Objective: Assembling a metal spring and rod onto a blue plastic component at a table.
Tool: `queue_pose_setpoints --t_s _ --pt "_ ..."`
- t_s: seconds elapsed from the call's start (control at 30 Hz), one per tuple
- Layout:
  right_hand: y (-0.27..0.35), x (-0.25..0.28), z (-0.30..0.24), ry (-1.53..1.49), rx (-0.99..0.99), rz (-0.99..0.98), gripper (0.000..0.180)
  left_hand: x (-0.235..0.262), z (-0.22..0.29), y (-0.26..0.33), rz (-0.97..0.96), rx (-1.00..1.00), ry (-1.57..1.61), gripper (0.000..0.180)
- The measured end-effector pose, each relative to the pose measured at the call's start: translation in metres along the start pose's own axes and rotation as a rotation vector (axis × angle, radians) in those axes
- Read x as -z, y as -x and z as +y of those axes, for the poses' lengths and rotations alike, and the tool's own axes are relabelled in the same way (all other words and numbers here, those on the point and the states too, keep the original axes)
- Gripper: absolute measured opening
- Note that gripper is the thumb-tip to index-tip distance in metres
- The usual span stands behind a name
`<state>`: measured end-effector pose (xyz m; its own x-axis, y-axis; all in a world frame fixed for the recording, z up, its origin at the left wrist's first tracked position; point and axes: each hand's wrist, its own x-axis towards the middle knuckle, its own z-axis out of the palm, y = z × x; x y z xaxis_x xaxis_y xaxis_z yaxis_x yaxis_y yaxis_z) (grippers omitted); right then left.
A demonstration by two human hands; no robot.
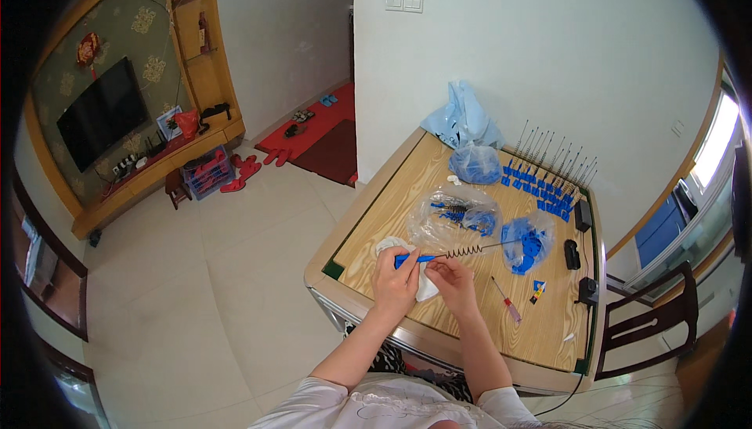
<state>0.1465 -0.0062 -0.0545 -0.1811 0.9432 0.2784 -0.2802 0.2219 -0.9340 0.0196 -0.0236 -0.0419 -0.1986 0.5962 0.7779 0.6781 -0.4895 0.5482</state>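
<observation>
Blue handle (410,258) with coiled wire spring (464,251) held over surface (407,194), above white cloth (425,288). Left hand (394,282) clenched on handle; right hand (452,278) fingers pinch near spring base. Judged step: seating spring in handle; next needs steady alignment.

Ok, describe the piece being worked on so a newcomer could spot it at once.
On the wooden table, look near the front edge where the left hand and right hand meet. Between them is a blue-handled wire piece with a coiled spring section, the only one off the upright row at the back.
</observation>
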Motion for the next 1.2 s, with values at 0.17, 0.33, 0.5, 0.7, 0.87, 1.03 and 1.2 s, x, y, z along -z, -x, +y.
queue_pose_setpoints --t_s 0.17,0.33,0.5,0.7,0.87,1.03,1.2 --pt "0.004 -0.015 0.011 -0.053 0.031 0.135 0.017 -0.005 -0.002 0.005 0.045 -0.083 -0.051 0.029" --pt "0.003 -0.027 0.016 -0.083 0.07 0.204 0.014 -0.006 -0.003 0.01 0.061 -0.075 -0.051 0.03" --pt "0.002 -0.02 0.027 0.03 0.032 0.242 0.01 -0.004 -0.013 0.013 -0.059 0.131 0.143 0.027" --pt "0.012 0.003 0.027 0.206 -0.118 0.044 0.018 0.01 -0.045 0.027 -0.7 1.106 1.037 0.022" --pt "0.032 0.008 0.062 0.18 -0.196 0.008 0.02 0.006 -0.061 0.06 -0.766 1.325 1.17 0.021" --pt "0.046 0.01 0.079 0.17 -0.284 -0.008 0.019 0.001 -0.07 0.084 -0.789 1.415 1.221 0.021" --pt "0.049 0.015 0.09 0.153 -0.312 -0.032 0.019 -0.006 -0.079 0.1 -0.773 1.442 1.248 0.021"
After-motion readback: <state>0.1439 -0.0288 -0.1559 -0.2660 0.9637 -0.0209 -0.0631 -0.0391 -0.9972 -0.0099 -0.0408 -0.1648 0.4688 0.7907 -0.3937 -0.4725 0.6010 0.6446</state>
